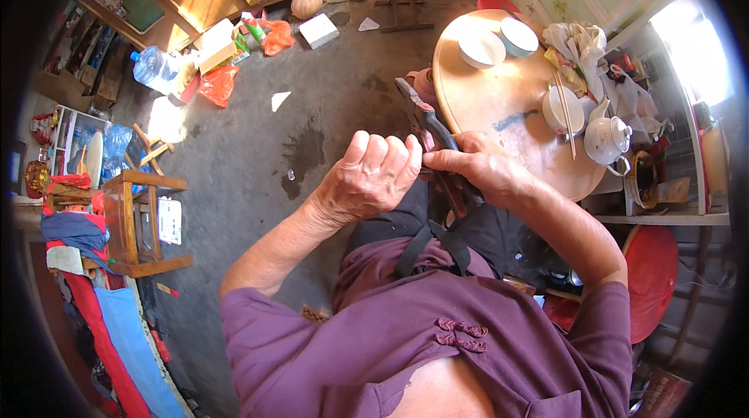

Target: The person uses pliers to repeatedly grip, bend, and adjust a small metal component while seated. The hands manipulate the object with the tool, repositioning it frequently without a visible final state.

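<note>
My right hand [488, 170] is wrapped round a long dark tool with red parts and a grey metal end [435, 123]; it looks like hand shears, though my fingers hide part of it. The metal end points up and away from me, and dark red handle parts show below my hand. Just left of it, my left hand [371, 175] is closed, its fingers curled in and its fingertips close to my right thumb. Whatever the left fingers may hold is hidden. Both hands are above my lap, beside the round wooden table [499, 98].
On the table stand white bowls [481, 49], a bowl with chopsticks [573, 118] across it and a white teapot [607, 139]. A wooden stool [140, 219] is at the left. Plastic bags [218, 84], a white box [318, 31] and a pumpkin [307, 3] lie farther off.
</note>
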{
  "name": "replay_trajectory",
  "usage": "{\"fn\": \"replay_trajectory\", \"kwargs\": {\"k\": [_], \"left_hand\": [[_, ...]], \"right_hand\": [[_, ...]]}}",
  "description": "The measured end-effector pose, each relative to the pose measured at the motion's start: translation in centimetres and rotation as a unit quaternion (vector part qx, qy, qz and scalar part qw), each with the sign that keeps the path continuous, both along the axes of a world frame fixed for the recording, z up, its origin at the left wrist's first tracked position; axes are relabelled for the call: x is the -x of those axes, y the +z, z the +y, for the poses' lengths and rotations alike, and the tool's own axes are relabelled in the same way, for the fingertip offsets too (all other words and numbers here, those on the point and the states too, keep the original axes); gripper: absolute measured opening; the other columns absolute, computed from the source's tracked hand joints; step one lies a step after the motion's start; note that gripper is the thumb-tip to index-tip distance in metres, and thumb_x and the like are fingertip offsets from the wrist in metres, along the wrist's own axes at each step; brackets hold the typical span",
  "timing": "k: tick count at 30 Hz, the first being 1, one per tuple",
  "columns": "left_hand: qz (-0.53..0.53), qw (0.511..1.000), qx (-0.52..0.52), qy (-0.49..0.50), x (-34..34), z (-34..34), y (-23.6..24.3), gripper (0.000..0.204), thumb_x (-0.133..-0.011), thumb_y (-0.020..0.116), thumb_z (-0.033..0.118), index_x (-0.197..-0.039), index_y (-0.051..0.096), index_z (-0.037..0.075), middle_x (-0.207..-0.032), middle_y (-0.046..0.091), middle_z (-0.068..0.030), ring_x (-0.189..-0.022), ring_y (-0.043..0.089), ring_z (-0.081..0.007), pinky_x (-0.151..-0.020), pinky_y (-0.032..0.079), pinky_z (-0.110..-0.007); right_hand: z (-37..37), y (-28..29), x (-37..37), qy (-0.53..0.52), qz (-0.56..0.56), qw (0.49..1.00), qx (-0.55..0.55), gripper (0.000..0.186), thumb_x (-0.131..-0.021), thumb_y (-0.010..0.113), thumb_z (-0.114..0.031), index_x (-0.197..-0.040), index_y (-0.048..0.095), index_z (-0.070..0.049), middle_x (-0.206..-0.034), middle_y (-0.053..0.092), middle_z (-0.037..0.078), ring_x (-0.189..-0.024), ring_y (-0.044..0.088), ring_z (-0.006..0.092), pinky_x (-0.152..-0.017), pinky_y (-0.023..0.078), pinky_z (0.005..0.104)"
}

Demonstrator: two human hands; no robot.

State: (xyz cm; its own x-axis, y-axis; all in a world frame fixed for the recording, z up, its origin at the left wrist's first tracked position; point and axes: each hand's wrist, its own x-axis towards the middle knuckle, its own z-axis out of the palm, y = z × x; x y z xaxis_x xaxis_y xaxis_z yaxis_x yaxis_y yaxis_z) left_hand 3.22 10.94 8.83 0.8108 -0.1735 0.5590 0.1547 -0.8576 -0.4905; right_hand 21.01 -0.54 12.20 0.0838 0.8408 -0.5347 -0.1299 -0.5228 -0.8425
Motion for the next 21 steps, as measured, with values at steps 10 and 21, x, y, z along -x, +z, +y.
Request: {"fn": "replay_trajectory", "kwargs": {"k": [10, 21], "left_hand": [[-0.003, 0.997, 0.079, -0.002, -0.4, 2.3, 0.8, 0.024, -0.083, 0.055, 0.016, -0.103, 0.061, 0.003, -0.080, 0.050, -0.0050, -0.067, 0.048, -0.0183, -0.073, 0.043, -0.036], [-0.032, 0.965, 0.248, 0.080, 1.1, 3.8, 3.0, 0.036, -0.074, 0.073, 0.023, -0.102, 0.061, 0.005, -0.089, 0.058, -0.0088, -0.084, 0.055, -0.0285, -0.078, 0.041, -0.041]], "right_hand": [[1.7, 0.5, -1.1, 0.016, -0.021, 1.000, -0.016, 0.034, -0.085, 0.067, -0.032, -0.089, 0.064, 0.002, -0.071, 0.060, 0.009, -0.054, 0.057, 0.0174, -0.047, 0.045, 0.0320], [-3.9, 1.8, -4.4, 0.091, -0.353, 0.914, -0.177, 0.029, -0.067, 0.069, -0.020, -0.091, 0.070, -0.003, -0.117, 0.054, 0.013, -0.109, 0.055, 0.0284, -0.096, 0.042, 0.0382]]}}
